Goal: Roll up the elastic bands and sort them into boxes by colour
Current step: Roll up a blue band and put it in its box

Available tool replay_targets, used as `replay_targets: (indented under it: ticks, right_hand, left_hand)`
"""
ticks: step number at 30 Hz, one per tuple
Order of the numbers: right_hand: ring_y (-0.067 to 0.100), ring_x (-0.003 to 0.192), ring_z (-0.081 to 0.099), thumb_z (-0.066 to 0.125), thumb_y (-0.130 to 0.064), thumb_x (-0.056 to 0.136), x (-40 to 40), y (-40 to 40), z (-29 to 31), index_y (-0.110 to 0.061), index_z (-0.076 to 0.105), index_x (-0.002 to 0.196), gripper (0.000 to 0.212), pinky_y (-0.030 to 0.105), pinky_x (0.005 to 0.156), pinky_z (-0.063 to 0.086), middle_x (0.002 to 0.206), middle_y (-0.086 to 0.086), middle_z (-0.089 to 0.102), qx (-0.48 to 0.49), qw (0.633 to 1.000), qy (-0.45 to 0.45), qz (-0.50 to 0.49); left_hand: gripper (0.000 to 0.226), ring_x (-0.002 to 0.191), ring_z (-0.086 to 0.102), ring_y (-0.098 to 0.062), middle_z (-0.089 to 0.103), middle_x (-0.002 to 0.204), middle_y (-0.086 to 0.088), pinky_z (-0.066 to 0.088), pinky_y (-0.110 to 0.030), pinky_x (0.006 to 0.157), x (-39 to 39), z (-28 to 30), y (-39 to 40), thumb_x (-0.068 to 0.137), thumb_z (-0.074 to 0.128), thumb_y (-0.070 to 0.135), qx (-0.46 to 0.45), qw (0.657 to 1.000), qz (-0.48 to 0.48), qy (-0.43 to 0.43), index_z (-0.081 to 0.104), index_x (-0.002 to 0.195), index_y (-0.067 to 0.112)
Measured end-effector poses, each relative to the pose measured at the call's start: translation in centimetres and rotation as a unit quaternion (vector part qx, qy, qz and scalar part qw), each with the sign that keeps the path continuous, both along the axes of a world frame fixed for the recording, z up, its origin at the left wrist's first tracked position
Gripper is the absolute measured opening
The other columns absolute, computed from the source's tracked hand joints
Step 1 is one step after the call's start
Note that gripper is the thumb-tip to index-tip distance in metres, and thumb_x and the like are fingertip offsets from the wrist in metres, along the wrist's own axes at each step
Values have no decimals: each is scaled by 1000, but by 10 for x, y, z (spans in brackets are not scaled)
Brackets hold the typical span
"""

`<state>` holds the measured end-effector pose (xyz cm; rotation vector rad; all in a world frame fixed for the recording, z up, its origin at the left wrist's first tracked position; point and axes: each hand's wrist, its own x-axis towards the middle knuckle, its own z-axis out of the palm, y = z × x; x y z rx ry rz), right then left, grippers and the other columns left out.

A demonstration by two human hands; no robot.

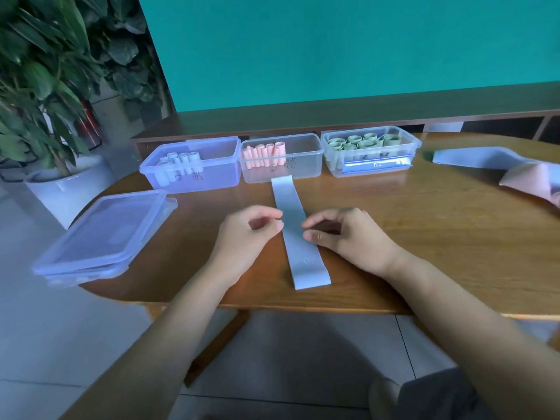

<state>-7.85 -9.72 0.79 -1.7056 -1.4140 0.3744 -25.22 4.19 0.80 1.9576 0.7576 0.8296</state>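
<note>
While both forearms reach in from six o'clock, a pale blue band point(295, 231) lies flat and unrolled on the table point(424, 237), running from its near end by the table edge toward twelve o'clock, where its far end almost meets the middle box. A small faint mark shows near the band's near end, too blurred to read.

The left hand point(245, 234) sits at nine o'clock of the band, fingers curled, thumb and fingertips at the band's left edge; whether they pinch it or only touch it I cannot tell. The right hand point(342, 234) sits at three o'clock of it, fingers also curled, thumb and fingertips at the right edge, grip equally unclear.

At nine o'clock, well apart from the hands, stacked clear lids point(103, 234) overhang the table's left edge.

Farther off stand three open boxes in a row. The blue box point(194, 165) at eleven o'clock holds upright pale blue rolls point(181, 160). The clear box point(283, 159) at twelve o'clock holds pink rolls point(265, 153) in its left half. The right box point(371, 150) at one o'clock holds green rolls point(363, 142). Each box front carries dark handwriting, not legible; the right box also bears a blue strip label, unreadable.

At two o'clock, unrolled blue and pink bands form a loose pile point(515, 171).

A potted plant point(45, 86) stands on the floor at ten o'clock, before a teal wall point(333, 47).
</note>
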Motion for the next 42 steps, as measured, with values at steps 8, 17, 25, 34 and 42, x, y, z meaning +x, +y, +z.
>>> replay_targets:
  ticks: [8, 17, 25, 34, 42]
  right_hand:
    - [20, 94, 69, 81, -29, 85, -22, -49, -1, -23, 77, 95, 13, 43, 88, 54, 97, -6, 73, 13, 991, -12, 131]
    - [10, 96, 67, 80, -29, 85, -22, -57, -3, -24, 76, 97, 14, 29, 86, 52, 99, -11, 71, 15, 989, -91, 117]
    - [4, 107, 63, 79, -30, 85, -22, -54, -4, -25, 79, 94, 10, 21, 92, 48, 110, -12, 67, 8, 987, -117, 113]
    - [4, 103, 63, 75, -33, 87, -21, -51, -1, -20, 78, 95, 15, 17, 89, 47, 107, -10, 68, -9, 986, -120, 118]
    - [-4, 92, 59, 79, -39, 84, -19, -43, 6, -21, 75, 76, 20, 10, 75, 39, 111, -19, 62, -76, 994, -65, 45]
  left_hand:
    - [8, 85, 69, -15, 73, 88, 11, 57, -34, 75, -45, 5, -61, 81, 82, 24, 96, 983, -144, 59, 79, 89, 25]
    - [11, 92, 64, -9, 68, 89, 16, 53, -25, 76, -48, -6, -63, 85, 76, 37, 239, 957, -125, 107, 77, 88, 26]
    - [13, 92, 61, -5, 64, 92, 18, 50, -16, 74, -47, -4, -67, 86, 73, 38, 242, 955, -123, 118, 77, 92, 27]
    - [15, 94, 60, -6, 61, 95, 15, 46, -12, 75, -46, -3, -72, 88, 69, 35, 263, 953, -99, 114, 77, 87, 22]
    - [14, 101, 54, -1, 54, 104, 15, 36, -3, 76, -37, 2, -72, 89, 68, 36, 200, 966, -62, 153, 73, 84, 24]
